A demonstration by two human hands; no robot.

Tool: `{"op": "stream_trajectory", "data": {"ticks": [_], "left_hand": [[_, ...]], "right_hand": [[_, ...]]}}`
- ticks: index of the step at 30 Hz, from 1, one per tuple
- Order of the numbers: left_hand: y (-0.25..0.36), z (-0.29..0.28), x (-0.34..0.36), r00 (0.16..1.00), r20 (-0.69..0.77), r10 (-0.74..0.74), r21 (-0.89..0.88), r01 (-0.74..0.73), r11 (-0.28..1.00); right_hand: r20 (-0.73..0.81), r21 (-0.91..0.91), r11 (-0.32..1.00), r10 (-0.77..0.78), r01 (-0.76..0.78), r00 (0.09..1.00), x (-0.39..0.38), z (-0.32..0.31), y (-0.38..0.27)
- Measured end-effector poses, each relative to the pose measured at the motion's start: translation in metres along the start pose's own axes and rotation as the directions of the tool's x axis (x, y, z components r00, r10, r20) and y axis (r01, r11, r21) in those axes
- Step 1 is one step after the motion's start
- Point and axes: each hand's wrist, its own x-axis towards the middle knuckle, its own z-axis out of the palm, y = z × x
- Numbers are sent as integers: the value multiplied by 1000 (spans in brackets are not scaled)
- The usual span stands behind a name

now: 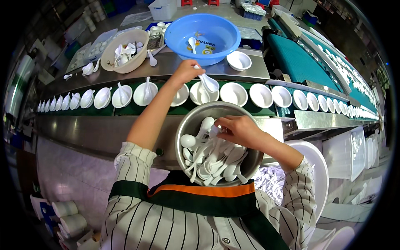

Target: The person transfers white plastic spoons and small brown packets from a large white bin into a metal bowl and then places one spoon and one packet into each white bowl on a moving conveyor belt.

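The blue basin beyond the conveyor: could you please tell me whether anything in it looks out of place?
Possibly: a lone white spoon lies in the blue basin, apart from the many spoons heaped in the steel bowl.

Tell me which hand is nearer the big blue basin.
Left. The left hand is just in front of the blue basin; the right hand is farther off, over the metal bowl.

Worker in a pale shirt [179, 229] with dark pinstripes.
The sleeves [134, 160] end at the forearms; a dark green band [204, 205] trimmed in orange crosses the front, near a round button [226, 241].
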Motion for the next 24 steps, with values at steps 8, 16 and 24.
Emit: {"op": "stream_trajectory", "data": {"ticks": [8, 16, 24], "left_hand": [[-14, 32, 34, 988, 33, -151, 217, 141, 966], [-22, -45, 13, 966, 28, -256, 44, 254, 966], [0, -53, -12, 969, 98, -226, -7, 228, 974]], "right_hand": [[196, 179, 984, -35, 0, 980, 3, 10, 9], [239, 244, 970, -66, 5, 969, 13, 15, 15], [-320, 399, 908, 265, -124, 909, 44, -60, 30]]}}
